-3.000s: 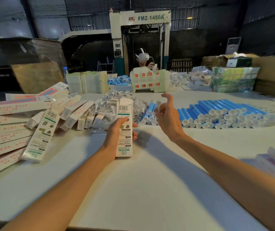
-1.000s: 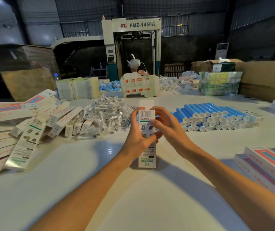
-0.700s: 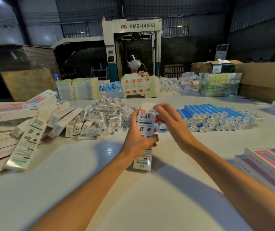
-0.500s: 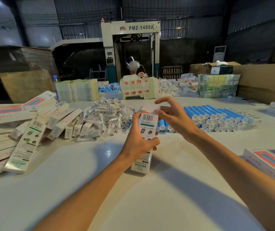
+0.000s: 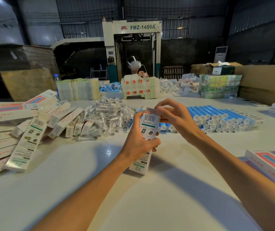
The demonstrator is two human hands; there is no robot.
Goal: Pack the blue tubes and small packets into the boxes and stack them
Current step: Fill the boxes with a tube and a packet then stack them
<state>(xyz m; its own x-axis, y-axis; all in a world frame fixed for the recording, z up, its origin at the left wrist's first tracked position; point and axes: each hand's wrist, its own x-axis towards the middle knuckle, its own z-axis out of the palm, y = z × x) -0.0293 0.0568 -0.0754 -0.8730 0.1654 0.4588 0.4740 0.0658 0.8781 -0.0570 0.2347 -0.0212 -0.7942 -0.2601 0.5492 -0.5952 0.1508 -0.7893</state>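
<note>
My left hand (image 5: 137,144) grips a tall white box (image 5: 147,129) with a barcode, held upright over the white table (image 5: 83,189). At the box's open upper end my right hand (image 5: 175,117) has its fingertips on the top flap (image 5: 151,110). Behind the hands lies a heap of small clear packets (image 5: 108,117). To the right, a row of blue tubes (image 5: 220,117) with white caps lies on the table. Flat and folded white boxes (image 5: 25,130) are piled at the left.
Filled pink-and-blue boxes (image 5: 270,164) lie at the right edge. Across the table a person wearing a headset (image 5: 134,65) sits behind an upright carton sheet (image 5: 140,88). Stacks of flat cartons (image 5: 78,89), wrapped bundles (image 5: 219,88) and brown cardboard boxes (image 5: 265,80) line the far side.
My right hand drew back from the box, then returned to its top flap. My left hand kept its grip on the box, which tilted slightly. The view shifted a little.
</note>
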